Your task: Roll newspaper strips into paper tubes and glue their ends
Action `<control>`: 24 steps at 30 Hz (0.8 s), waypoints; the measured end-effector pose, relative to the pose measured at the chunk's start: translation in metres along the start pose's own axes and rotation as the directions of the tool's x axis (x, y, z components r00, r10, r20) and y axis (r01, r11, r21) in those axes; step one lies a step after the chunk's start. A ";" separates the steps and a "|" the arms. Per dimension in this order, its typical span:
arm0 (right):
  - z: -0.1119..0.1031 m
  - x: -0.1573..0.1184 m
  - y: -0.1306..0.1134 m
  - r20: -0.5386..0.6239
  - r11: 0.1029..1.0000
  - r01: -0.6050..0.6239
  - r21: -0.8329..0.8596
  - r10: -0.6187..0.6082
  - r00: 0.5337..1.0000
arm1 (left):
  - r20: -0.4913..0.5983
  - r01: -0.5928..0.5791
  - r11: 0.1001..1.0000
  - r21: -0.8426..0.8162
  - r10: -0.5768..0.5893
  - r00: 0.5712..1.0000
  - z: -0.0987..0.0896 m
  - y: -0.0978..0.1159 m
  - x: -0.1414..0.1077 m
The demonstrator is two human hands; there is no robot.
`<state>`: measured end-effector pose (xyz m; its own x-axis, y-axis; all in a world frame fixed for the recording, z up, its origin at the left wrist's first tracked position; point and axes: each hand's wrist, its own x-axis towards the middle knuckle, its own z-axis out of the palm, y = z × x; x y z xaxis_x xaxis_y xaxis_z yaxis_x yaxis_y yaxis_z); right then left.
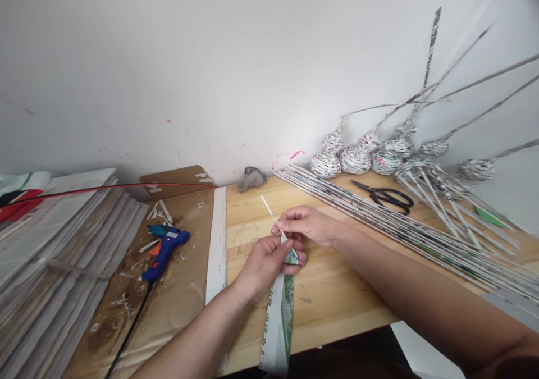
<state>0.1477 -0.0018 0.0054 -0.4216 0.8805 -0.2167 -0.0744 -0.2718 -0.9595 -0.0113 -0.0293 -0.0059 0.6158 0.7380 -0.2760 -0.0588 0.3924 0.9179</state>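
Note:
Over the middle of the wooden table, both hands grip one strip of printed newspaper (275, 323). Its upper end is rolled into a thin tube (268, 208) that points up and to the left. My left hand (269, 258) is closed, the thumb pressing the paper where the flat strip turns into the roll. Just above it, my right hand (305, 227) pinches the rolled part between thumb and fingers. The wide flat part hangs below my left hand, past the table's front edge. Some of my right fingertips are hidden behind the paper and the left hand.
Several paper tubes (379, 222) lie diagonally to the right, beside black scissors (385, 193). Woven paper gourd shapes (356, 160) stand along the wall. At left, a blue glue gun (164, 250) rests on stained cardboard (185, 300), near stacked newspapers (63, 255). A grey lump (251, 178) sits at the back.

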 end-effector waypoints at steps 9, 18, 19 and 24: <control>0.002 -0.002 -0.002 -0.007 1.000 0.011 -0.002 -0.011 1.000 | 0.013 0.003 1.000 0.017 -0.003 1.000 0.001 0.003 -0.002; 0.004 -0.001 -0.003 -0.121 0.999 0.025 0.042 -0.020 0.992 | 0.016 0.026 1.000 -0.011 -0.026 1.000 0.002 0.001 -0.001; 0.003 -0.001 -0.002 -0.092 0.999 0.028 0.034 -0.025 0.995 | 0.008 0.036 0.999 -0.014 -0.036 0.999 0.002 0.001 -0.001; 0.000 -0.001 -0.003 -0.022 1.000 0.029 0.000 -0.029 0.999 | 0.012 0.051 0.999 -0.016 -0.051 0.999 0.001 0.000 -0.001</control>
<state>0.1479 -0.0016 0.0086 -0.3991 0.8963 -0.1932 -0.0867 -0.2467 -0.9652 -0.0116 -0.0306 -0.0049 0.6270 0.7106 -0.3192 -0.0399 0.4385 0.8978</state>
